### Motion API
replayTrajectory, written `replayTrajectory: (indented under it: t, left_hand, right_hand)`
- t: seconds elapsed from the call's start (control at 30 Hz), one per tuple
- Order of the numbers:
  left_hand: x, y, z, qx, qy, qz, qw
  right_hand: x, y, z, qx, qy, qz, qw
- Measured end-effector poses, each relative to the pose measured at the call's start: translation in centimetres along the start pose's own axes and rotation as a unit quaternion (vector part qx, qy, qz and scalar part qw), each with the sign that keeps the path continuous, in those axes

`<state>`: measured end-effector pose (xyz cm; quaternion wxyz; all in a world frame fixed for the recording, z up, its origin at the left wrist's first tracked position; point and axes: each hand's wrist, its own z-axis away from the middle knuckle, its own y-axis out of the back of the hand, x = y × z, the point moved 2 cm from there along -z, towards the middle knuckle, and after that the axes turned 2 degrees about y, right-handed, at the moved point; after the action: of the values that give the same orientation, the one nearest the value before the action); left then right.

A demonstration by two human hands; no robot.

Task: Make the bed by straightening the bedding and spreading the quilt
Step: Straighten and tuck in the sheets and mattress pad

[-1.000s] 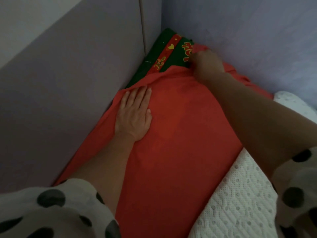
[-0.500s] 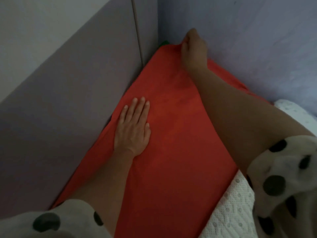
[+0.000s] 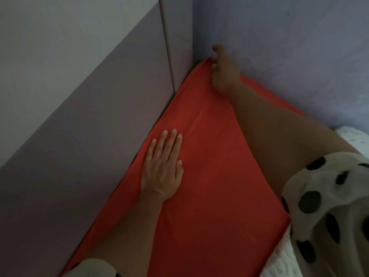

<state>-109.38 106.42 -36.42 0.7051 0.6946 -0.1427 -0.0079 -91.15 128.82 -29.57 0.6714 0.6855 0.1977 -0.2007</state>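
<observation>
Drawn forward since a second ago (head view), red sheet (image 3: 209,186) now hides the green patterned cover. Right hand (image 3: 224,76) grips its far corner, thumb raised, at the wall corner (image 3: 194,47). Left hand (image 3: 161,172) presses flat mid-sheet, fingers straight. The sheet's long axis runs from the viewer towards that corner, tip pointing into it, with the right hand nearer. White quilt (image 3: 277,264) lies lower right.

The red sheet (image 3: 209,176) is pressed flat by the left hand (image 3: 162,168), fingers straight, close to the padded panel (image 3: 79,126). Its far corner, where panel and wall (image 3: 299,56) meet, is pinched by the right hand (image 3: 223,74). A white textured quilt (image 3: 276,264) is seen at lower right, beside a spotted sleeve (image 3: 319,196).
</observation>
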Motion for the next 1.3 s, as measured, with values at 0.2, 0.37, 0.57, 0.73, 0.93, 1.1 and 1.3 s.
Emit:
replayTrajectory:
  t: [0.2, 0.37, 0.57, 0.73, 0.93, 1.1, 1.3]
  left_hand:
    - [0.0, 0.0, 0.0, -0.001, 0.002, -0.002, 1.0]
    - [0.1, -0.1, -0.1, 0.0, 0.002, -0.001, 1.0]
    - [0.0, -0.1, -0.2, -0.003, 0.002, 0.0, 1.0]
    - [0.1, 0.1, -0.2, -0.001, 0.001, -0.002, 1.0]
    - [0.0, 0.0, -0.2, 0.002, -0.001, 0.005, 1.0]
    - [0.0, 0.0, -0.2, -0.002, -0.001, 0.011, 1.0]
    - [0.0, 0.0, -0.2, -0.002, -0.001, 0.014, 1.0]
  right_hand:
    - [1.8, 0.4, -1.6, -0.003, -0.029, 0.149, 0.988]
    - [2.1, -0.3, -2.5, -0.019, 0.004, 0.192, 0.981]
    - [1.4, -0.1, -3.0, -0.037, 0.071, 0.145, 0.986]
    - [0.9, 0.7, -2.6, 0.05, 0.036, 0.13, 0.99]
    - [-0.1, 0.7, -3.0, 0.121, 0.018, 0.059, 0.991]
    - [0.0, -0.3, -3.5, 0.035, 0.033, -0.001, 0.999]
    - [-0.1, -0.5, -3.7, -0.049, -0.019, -0.116, 0.992]
